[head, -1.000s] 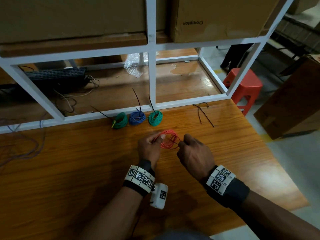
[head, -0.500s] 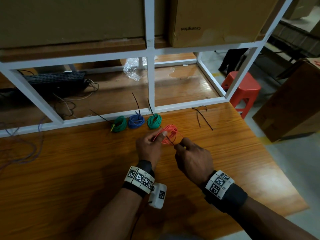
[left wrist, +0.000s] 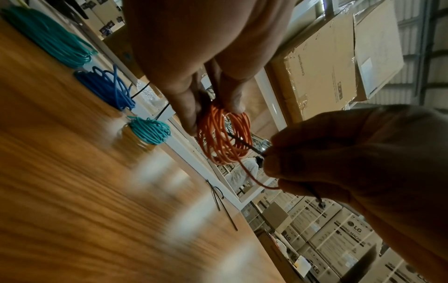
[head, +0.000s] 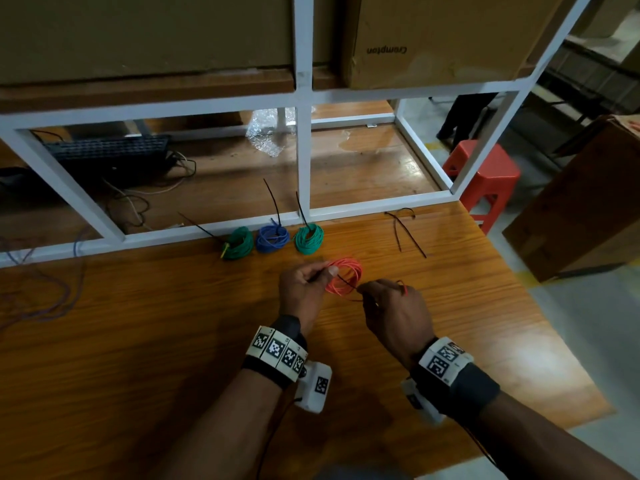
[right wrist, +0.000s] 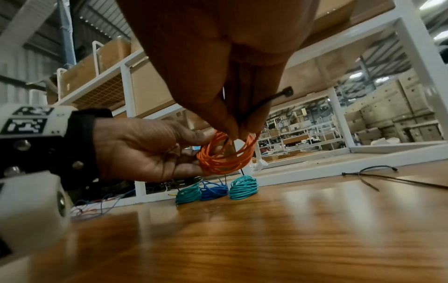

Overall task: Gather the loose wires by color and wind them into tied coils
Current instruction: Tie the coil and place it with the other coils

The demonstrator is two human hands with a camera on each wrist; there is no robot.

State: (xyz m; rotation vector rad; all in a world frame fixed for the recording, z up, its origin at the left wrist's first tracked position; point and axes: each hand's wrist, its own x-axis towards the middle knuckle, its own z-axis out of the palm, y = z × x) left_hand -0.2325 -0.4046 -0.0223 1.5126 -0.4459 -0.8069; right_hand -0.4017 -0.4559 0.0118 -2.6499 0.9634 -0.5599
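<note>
Your left hand [head: 304, 289] pinches the orange wire coil [head: 344, 279] by its rim, held off the surface [head: 138, 341] just in front of the three tied coils by the white frame [head: 304, 161]. Your right hand [head: 394, 313] has its fingers [right wrist: 232, 122] closed on a black cable tie [right wrist: 271, 99] whose thin end passes through the coil's middle.

To finish well, I'd keep the left pinch firm so the loops stay stacked, bring the tie's tail round all the strands, and feed it into the head before pulling snug. Catch the loose orange end trailing toward your right hand, or it may spring free.

The head view shows the layout: green, blue and green coils in a row, spare ties [head: 405, 230] to the right of them. Only the right wrist view shows the tie's square head sticking out beside your fingers; the left wrist view shows the tie crossing the loops.
</note>
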